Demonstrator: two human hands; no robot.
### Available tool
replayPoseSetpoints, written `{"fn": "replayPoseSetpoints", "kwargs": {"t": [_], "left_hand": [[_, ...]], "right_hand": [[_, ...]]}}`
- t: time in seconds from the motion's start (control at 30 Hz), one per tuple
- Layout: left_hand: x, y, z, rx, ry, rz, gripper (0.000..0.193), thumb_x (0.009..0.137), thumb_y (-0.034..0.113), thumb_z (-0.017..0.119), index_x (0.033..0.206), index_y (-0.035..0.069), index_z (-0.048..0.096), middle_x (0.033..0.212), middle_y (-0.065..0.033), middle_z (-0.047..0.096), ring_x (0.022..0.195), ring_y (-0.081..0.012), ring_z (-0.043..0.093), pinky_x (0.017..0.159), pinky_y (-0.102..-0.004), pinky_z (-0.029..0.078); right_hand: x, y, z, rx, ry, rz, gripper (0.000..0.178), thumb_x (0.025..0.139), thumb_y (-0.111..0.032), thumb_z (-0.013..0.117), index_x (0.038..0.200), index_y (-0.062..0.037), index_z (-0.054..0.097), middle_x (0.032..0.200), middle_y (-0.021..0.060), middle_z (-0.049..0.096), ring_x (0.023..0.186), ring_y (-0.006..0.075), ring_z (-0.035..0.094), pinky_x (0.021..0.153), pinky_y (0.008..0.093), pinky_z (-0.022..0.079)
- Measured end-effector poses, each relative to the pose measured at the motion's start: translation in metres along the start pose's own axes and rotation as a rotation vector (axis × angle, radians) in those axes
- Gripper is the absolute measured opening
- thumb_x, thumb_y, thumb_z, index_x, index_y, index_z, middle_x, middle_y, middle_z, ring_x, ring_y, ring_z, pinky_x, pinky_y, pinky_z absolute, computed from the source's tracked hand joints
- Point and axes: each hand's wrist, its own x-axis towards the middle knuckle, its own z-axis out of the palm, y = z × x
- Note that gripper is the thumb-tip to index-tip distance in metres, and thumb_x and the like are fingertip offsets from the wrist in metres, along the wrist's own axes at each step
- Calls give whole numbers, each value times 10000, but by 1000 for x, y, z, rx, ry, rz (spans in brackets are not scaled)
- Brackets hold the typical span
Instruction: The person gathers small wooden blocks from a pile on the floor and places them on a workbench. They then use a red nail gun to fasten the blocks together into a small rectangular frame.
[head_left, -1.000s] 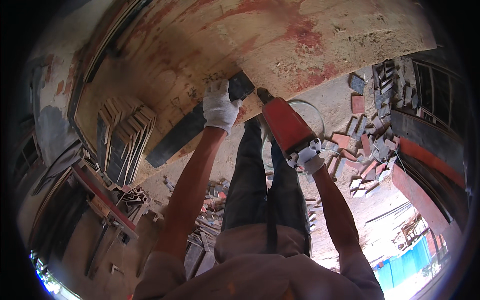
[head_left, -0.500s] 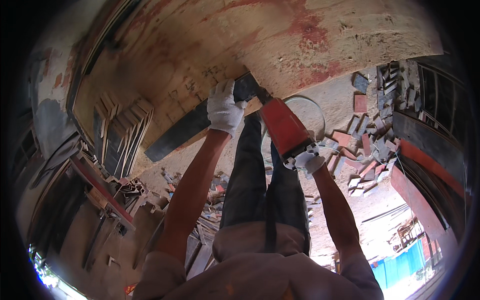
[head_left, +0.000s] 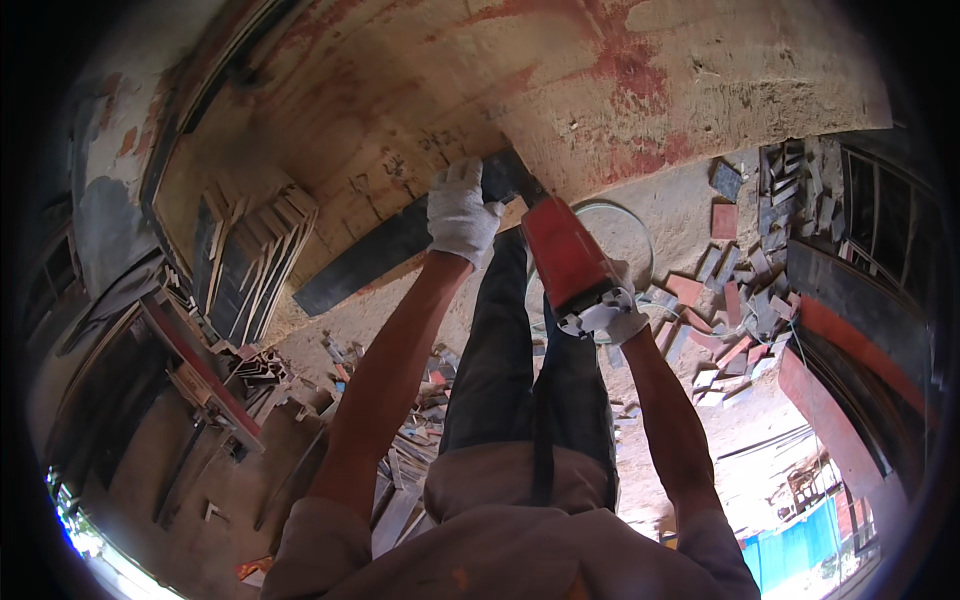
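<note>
My left hand (head_left: 463,215), in a white glove, presses on a long dark board (head_left: 372,250), its fingers bent over the board and its thumb toward the right end. That board lies slantwise on a large, stained plywood surface (head_left: 560,110) at the near edge. My right hand (head_left: 612,305), also gloved, is closed around the rear of a red power tool (head_left: 566,252). The tool's narrow front end meets the right end of the board. Most of my right hand's fingers are hidden behind the tool.
A stack of narrow boards (head_left: 255,260) leans on the plywood at left. A pale looped cable or hose (head_left: 648,240) lies beyond the tool. Several red and grey offcuts (head_left: 735,300) litter the floor at right. Larger panels (head_left: 850,285) stand along the right side.
The whole view has shifted slightly. My left thumb stands a little further out from the fingers. The red power tool stays at the board's right end.
</note>
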Motion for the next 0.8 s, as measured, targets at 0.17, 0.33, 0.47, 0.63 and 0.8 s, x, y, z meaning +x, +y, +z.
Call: {"fn": "replayPoseSetpoints", "kwargs": {"t": [0.17, 0.33, 0.47, 0.63, 0.8], "left_hand": [[3, 4, -6, -19, -12, 2, 705, 670, 214, 857, 1299, 24, 600, 1214, -181, 633, 1095, -393, 611, 932, -483, 526], [-1, 3, -12, -33, -39, -29, 720, 688, 206, 860, 1327, 37, 575, 1251, -184, 613, 1115, -402, 606, 948, -481, 521], [-23, -26, -14, -242, 175, 63, 785, 669, 196, 885, 1367, 44, 559, 1301, -167, 604, 1176, -399, 580, 1010, -464, 497], [-43, -63, -6, -342, 163, 23, 724, 652, 173, 892, 1312, 43, 625, 1305, -135, 620, 1205, -384, 564, 1035, -477, 480], [-37, -54, -15, -312, 128, -3, 675, 644, 187, 878, 1269, 50, 663, 1282, -116, 632, 1212, -358, 560, 1042, -468, 461]], "right_hand": [[-5, 17, -14, -104, 187, 18, 381, 1014, -172, 643, 1378, -85, 572, 1122, 30, 672, 868, 88, 646, 711, 254, 567], [-10, 28, -31, -153, 127, 56, 471, 1006, -126, 648, 1456, -86, 513, 1083, 11, 672, 819, 73, 632, 711, 234, 562], [-19, 53, -55, -734, -56, -151, 570, 999, -97, 636, 1535, -91, 443, 1064, 8, 668, 843, 66, 629, 754, 242, 562], [-1, 49, 4, -188, -63, 38, 542, 1002, -154, 621, 1517, -61, 477, 1194, 52, 679, 977, 99, 642, 817, 271, 548], [27, 45, 7, -601, -115, -135, 636, 881, -19, 715, 1486, -55, 523, 1317, 109, 613, 1148, 212, 619, 921, 318, 527]]}}
